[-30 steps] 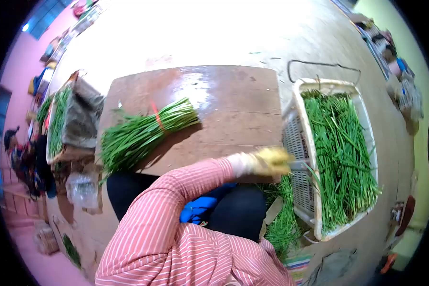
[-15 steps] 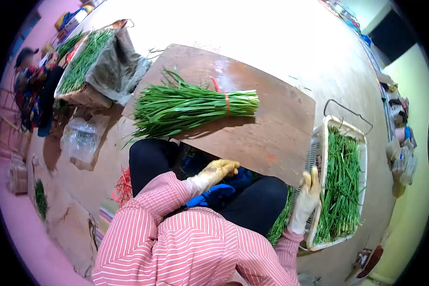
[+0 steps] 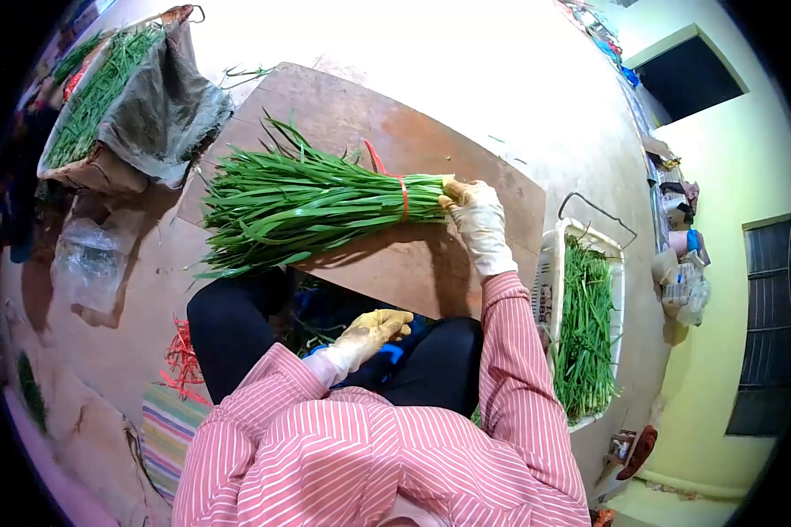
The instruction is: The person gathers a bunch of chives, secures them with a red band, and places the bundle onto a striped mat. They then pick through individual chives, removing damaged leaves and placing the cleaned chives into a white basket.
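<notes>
A bundle of garlic chives [image 3: 312, 206] lies across the brown board [image 3: 360, 259], leaves to the left and pale stems to the right. A red tie [image 3: 404, 198] goes round it near the stem end, one loose tail sticking up. My right hand [image 3: 477, 220], in a pale glove, grips the stem ends at the bundle's right side. My left hand [image 3: 375, 332], in a yellowed glove, hovers over my lap below the board's near edge. Its fingers are loosely bent and a little apart, with nothing visible in them.
On the right stands a white crate [image 3: 618, 325] full of chives. Another crate [image 3: 88, 101] of greens, partly under a grey cloth [image 3: 163, 114], is at the far left. Red ties [image 3: 183, 356] lie left of my knee, near a clear plastic bag [image 3: 88, 263].
My right hand has moved from beside the right crate up onto the bundle's stem ends. My left hand stays over my lap. The view has shifted to the right.
</notes>
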### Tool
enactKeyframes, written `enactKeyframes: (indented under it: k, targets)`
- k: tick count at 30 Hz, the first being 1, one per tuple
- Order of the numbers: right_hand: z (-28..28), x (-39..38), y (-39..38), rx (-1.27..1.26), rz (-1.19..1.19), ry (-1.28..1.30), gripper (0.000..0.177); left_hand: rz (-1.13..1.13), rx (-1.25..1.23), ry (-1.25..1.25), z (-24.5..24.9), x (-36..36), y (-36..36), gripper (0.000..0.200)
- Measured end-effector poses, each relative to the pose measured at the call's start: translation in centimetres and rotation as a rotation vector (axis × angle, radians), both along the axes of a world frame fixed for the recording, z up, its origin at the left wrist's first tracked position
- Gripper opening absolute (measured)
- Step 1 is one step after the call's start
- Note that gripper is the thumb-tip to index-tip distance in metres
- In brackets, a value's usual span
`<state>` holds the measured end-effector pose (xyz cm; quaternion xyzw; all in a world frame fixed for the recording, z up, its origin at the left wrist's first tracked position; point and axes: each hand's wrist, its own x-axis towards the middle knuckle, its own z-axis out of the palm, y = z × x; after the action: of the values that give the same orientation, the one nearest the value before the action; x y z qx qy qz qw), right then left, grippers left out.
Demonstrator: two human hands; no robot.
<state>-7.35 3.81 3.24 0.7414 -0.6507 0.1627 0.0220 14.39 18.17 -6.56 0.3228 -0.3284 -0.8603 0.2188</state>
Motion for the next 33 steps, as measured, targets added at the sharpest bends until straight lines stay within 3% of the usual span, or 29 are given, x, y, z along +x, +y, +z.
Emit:
enactKeyframes:
  k: [3, 5, 7, 11, 14, 16, 17, 19, 21, 23, 25, 29, 33]
  targets:
    - [-1.1, -0.8, -1.0, 0.153, -0.014, -0.133, 0.018, -0.014, -0.014, -0.012, -0.1, -0.2, 0.2, 0.038]
    - [-1.9, -1.5, -1.4, 0.119, 0.014, -0.125, 0.013, -0.018, -0.028, -0.041, 0.1, -0.4, 0.0, 0.036]
    - [-2.3, -1.7, -1.6, 0.023, 0.123, -0.045, 0.014, -0.059, -0.03, -0.111, 0.2, -0.5, -0.1, 0.035]
    - [-1.3, -1.4, -2.0, 0.084, 0.146, 0.056, 0.013, -0.041, -0.054, -0.148, -0.1, -0.9, -0.1, 0.04]
    - [-0.4, -1.3, -2.6, 0.188, 0.15, 0.083, 0.015, -0.075, -0.06, -0.179, 0.3, -1.0, -0.4, 0.034]
    - [1.0, -0.6, -2.6, 0.42, -0.024, -0.016, 0.02, -0.051, -0.051, -0.162, 0.0, -1.1, -0.3, 0.033]
    - [0.3, -1.0, -2.7, 0.415, -0.022, -0.016, 0.02, -0.049, -0.056, -0.163, 0.0, -1.1, -0.4, 0.033]
    - [-1.4, -2.0, -2.9, 0.419, -0.132, -0.242, 0.022, -0.067, -0.012, -0.184, 0.4, -1.1, -0.6, 0.032]
    - [-2.4, -2.5, -2.6, 0.386, -0.105, -0.253, 0.024, -0.068, -0.019, -0.184, 0.2, -1.1, -0.6, 0.032]
    - [-4.5, -3.5, -2.6, 0.32, -0.174, -0.599, 0.027, -0.072, -0.024, -0.185, 0.2, -1.0, -0.6, 0.032]
    - [-3.7, -3.5, -2.3, 0.321, -0.22, -0.602, 0.028, -0.085, -0.041, -0.186, 0.3, -1.0, -0.6, 0.032]
    - [-4.6, -8.0, 0.7, 0.078, -0.489, -1.198, 0.026, -0.087, -0.031, -0.241, 1.5, -0.7, -1.1, 0.032]
    - [-4.2, -14.0, 7.0, -0.109, -0.497, -1.292, 0.011, -0.07, -0.045, -0.183, 1.0, -0.8, -0.7, 0.034]
